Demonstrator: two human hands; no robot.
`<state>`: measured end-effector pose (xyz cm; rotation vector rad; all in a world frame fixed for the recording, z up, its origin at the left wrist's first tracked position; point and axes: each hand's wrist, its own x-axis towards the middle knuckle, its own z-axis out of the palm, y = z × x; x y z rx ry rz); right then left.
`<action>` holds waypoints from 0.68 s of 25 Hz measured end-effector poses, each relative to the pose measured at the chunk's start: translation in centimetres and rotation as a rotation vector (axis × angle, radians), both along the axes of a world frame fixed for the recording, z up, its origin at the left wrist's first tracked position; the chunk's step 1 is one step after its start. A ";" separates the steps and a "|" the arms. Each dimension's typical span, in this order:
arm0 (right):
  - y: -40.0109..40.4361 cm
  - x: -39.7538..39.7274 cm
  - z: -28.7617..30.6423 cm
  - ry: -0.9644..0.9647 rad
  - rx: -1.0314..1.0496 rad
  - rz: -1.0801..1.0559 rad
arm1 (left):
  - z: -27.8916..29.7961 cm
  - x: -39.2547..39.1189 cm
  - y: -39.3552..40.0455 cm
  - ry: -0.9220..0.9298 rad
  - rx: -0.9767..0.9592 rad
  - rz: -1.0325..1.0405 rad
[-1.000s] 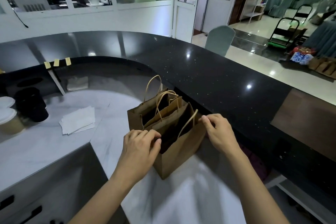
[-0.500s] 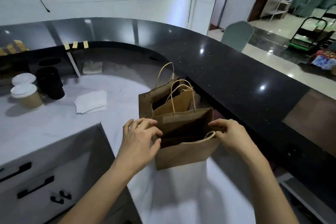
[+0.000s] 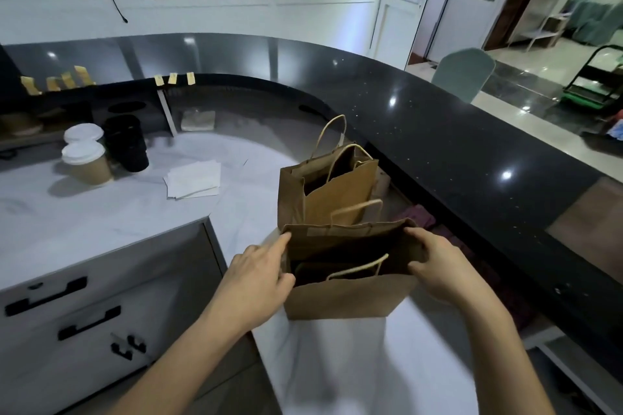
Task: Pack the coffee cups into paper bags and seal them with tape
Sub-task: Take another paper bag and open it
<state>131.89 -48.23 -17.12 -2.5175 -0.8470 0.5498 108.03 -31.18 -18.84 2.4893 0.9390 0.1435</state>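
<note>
Behind held bag [image 3: 347,300], second bag [image 3: 340,199], lidded cups [image 3: 86,162] far left

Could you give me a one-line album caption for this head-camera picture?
Both hands, left hand and right hand, hold open the near paper bag on the white counter; lidded coffee cups wait.

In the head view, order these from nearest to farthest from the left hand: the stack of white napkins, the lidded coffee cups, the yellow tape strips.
From the left hand:
1. Stack of white napkins, on the counter ahead and left.
2. Lidded coffee cups, far left.
3. Yellow tape strips, on the dark ledge at the back.
</note>
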 end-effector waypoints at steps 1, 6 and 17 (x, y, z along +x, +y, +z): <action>0.0 -0.5 0.0 0.009 0.013 -0.006 | 0.2 -0.3 0.0 0.001 -0.018 0.000; 0.9 -2.9 -0.6 0.025 0.074 0.001 | 1.6 -3.4 0.9 -0.017 -0.097 0.002; 9.9 -12.7 -0.3 0.082 0.137 0.130 | 1.9 -15.0 9.9 -0.038 -0.274 0.102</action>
